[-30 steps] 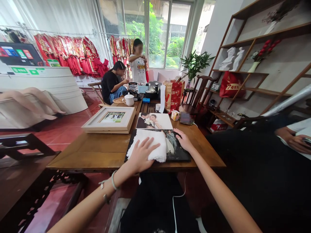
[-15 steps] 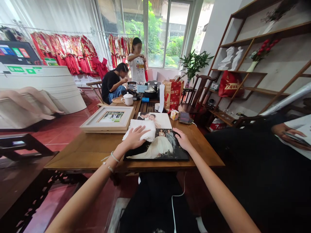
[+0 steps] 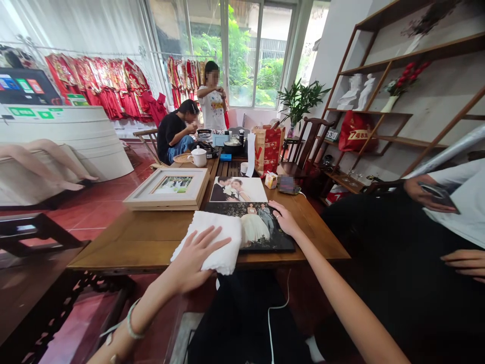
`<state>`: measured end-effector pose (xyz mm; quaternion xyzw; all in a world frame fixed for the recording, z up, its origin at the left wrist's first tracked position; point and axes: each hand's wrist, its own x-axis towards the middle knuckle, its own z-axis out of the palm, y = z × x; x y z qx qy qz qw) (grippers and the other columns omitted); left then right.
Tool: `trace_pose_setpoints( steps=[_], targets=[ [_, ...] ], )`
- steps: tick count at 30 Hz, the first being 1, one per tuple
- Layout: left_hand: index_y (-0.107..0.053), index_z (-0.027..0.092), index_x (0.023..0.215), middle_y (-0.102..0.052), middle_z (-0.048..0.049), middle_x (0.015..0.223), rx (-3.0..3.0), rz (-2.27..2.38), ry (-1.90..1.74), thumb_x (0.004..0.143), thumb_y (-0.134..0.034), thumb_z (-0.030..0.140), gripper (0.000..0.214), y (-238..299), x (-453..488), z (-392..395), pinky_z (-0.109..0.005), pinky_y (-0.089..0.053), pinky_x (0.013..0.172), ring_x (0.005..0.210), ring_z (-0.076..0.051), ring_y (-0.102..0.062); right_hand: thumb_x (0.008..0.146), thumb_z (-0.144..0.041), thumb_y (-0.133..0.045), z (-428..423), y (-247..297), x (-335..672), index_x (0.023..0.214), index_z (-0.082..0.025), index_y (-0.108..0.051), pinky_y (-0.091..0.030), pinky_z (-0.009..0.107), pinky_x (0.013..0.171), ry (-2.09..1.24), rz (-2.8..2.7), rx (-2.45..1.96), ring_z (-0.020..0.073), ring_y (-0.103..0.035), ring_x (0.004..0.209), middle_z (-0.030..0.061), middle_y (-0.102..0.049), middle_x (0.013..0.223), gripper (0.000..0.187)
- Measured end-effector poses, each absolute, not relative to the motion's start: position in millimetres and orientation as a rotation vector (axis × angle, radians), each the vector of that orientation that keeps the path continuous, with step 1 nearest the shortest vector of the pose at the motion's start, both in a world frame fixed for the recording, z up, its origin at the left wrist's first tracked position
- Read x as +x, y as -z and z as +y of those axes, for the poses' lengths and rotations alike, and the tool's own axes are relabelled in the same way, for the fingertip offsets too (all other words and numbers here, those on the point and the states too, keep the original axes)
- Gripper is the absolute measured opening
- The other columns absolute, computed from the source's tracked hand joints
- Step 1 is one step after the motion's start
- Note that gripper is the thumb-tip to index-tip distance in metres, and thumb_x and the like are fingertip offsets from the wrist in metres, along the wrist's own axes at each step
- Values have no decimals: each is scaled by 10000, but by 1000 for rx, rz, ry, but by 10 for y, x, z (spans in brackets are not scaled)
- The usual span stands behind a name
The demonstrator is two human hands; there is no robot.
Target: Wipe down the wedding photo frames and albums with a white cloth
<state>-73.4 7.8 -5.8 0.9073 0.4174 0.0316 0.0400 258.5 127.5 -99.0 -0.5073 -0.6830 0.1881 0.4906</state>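
Note:
My left hand [image 3: 200,255] lies spread over a folded white cloth [image 3: 225,227], fingers apart and pressing on its top. The cloth covers the left part of a dark-edged wedding photo panel [image 3: 261,227] and hangs slightly past the table's front edge. That panel shows a couple, one in a long white gown, and lies flat. Resting on its right edge is my right hand [image 3: 284,220], fingers stretched out and a ring on one. Directly behind the panel lies a second, lighter couple photo [image 3: 238,189].
Stacked picture frames [image 3: 166,187] stand on the wooden table [image 3: 125,242] to the left. Farther back are a white lidded cup [image 3: 198,156], a red paper bag [image 3: 268,149] and a small box [image 3: 271,180]. Two people work beyond; another person holding a phone [image 3: 439,196] sits at right.
My left hand has slid the white cloth toward me and left, from the panel's upper left to its front edge, uncovering the photo behind. My right hand has stayed put.

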Motion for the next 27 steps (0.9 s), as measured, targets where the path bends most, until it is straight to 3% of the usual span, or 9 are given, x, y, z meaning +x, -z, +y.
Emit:
trace_pose_setpoints(
  steps=[12, 20, 27],
  targets=[
    [-365, 300, 1380, -305, -58, 1481, 2740, 1492, -236, 910, -334, 375, 477, 117, -376, 1212, -513, -216, 1062, 1360, -254, -242, 808, -176, -431, 1279, 976, 2602, 1134, -221, -630, -267, 454, 1110, -475, -1676, -1237, 207, -455, 1256, 72, -563, 1291, 384],
    [-305, 330, 1406, -256, -57, 1500, 2834, 1386, -216, 800, -489, 293, 635, 223, -482, 503, -557, -180, 1064, 1377, -290, -183, 808, -165, -447, 1279, 978, 2611, 1137, -249, -628, -266, 445, 1114, -476, -1662, -1227, 199, -458, 1252, 40, -567, 1288, 384],
    [-258, 363, 1417, -184, -10, 1523, 2812, 1278, -133, 788, -455, 275, 666, 148, -568, -14, -555, -159, 1074, 1387, -286, -150, 810, -158, -434, 1288, 998, 2613, 1139, -242, -628, -283, 440, 1108, -461, -1657, -1220, 198, -453, 1256, 45, -566, 1289, 391]
  ],
)
